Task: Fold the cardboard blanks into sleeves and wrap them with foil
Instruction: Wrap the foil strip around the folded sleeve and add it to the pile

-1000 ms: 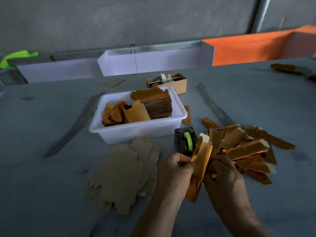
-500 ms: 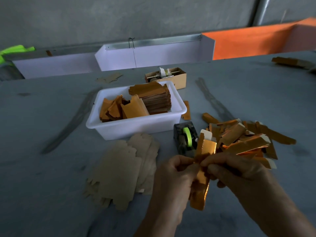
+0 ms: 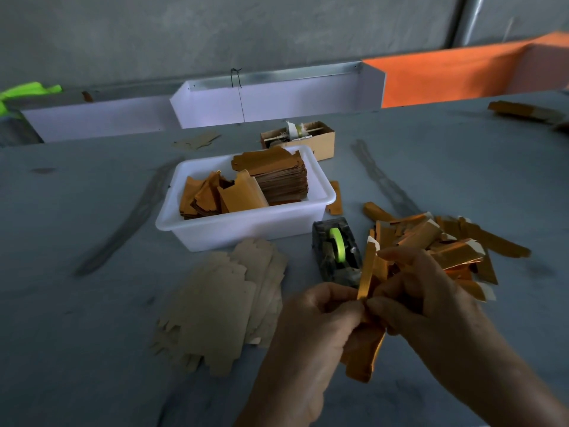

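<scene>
Both hands meet low in the frame, just above the table (image 3: 92, 303), and grip one gold foil-covered sleeve (image 3: 366, 343) between them. The left hand (image 3: 311, 331) curls round its middle from the left, thumb and fingers closed on the near edge. The right hand (image 3: 421, 300) comes in from the right, fingers bent over the sleeve's upper half, so that part is largely hidden. The sleeve stands nearly upright, its white-tipped top poking above the fingers and its lower end hanging below the hands.

Behind, a white plastic tub (image 3: 246, 229) holds a neat stack of gold blanks (image 3: 280, 177) on the right and looser gold pieces (image 3: 215, 195) leaning on the left. A small cardboard box (image 3: 320, 143) behind it contains something pale that is hard to make out. A tape dispenser (image 3: 335, 251) with a green roll sits just beyond the hands. A heap of finished sleeves (image 3: 443, 241) lies to the right, plain cardboard blanks (image 3: 221, 303) to the left.
</scene>
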`<state>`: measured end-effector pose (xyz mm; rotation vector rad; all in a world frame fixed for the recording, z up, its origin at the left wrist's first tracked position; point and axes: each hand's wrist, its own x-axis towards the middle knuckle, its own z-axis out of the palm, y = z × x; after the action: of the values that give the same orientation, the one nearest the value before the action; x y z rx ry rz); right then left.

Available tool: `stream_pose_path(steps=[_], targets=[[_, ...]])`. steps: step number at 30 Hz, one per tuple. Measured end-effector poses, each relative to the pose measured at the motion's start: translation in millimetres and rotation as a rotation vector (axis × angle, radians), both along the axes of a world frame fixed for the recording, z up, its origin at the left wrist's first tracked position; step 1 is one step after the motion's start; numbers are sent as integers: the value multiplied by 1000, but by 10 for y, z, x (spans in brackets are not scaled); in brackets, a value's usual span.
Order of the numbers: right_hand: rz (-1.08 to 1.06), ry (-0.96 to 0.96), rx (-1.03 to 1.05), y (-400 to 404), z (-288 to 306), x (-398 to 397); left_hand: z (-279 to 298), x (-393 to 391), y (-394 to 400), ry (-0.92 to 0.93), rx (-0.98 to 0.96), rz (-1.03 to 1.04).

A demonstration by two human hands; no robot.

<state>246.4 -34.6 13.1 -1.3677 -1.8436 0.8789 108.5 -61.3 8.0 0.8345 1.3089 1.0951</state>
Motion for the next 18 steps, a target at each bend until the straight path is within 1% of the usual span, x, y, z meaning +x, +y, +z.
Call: stream_pose_path(steps=[3,8,10,12,14,16,17,18], targets=[[-31,-40,24,-13,-13,-26,-12,-3,-24,29,18,-11],[-70,-136,66,-26,-36,-78,-119,28,-18,64,70,106],[-97,-177,78,-47,-30,-110,-151,75,-21,127,116,162],[-140,-223,103,-69,-15,-134,-205,142,-33,303,239,240],[-175,-251,134,-82,14,-156,-249,201,-55,522,423,304],[-194,-256,138,-79,36,-167,-266,225,-55,750,592,319],[-201,-254,131,-81,49,-172,-260,220,-50,833,634,332],[-206,-260,129,-82,60,-178,-276,214,-49,868,662,356]])
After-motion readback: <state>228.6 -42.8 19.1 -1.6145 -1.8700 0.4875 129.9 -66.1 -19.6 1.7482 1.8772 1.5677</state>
